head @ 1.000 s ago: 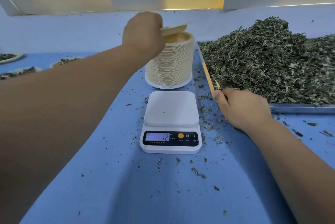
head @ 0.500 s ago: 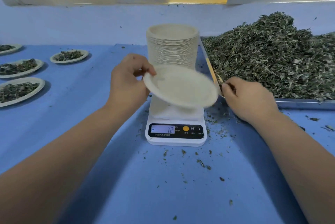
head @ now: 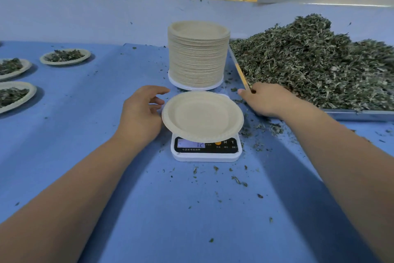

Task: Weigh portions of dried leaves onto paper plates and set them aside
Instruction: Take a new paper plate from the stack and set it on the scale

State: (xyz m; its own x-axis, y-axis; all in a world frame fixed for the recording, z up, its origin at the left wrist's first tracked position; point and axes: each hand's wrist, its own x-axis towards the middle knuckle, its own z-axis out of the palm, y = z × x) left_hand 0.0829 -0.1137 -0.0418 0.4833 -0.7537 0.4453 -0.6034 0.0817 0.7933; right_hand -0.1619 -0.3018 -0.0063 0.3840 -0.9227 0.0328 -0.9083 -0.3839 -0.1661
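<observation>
Head view: plate (head: pixel 202 116) now sits on scale (head: pixel 205 155).

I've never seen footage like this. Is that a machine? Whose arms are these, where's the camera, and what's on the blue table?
No machine here: a person works with two bare hands, filmed by one wide-angle camera worn on the head, looking down. On the blue table stands a white digital kitchen scale with an empty round paper plate on it. The left hand lies open beside that plate's rim, holding nothing. The right hand rests at the near corner of the metal tray heaped with dried green leaves; whether it holds anything is unclear. Behind the scale is a tall stack of paper plates; at left sit filled paper plates.
</observation>
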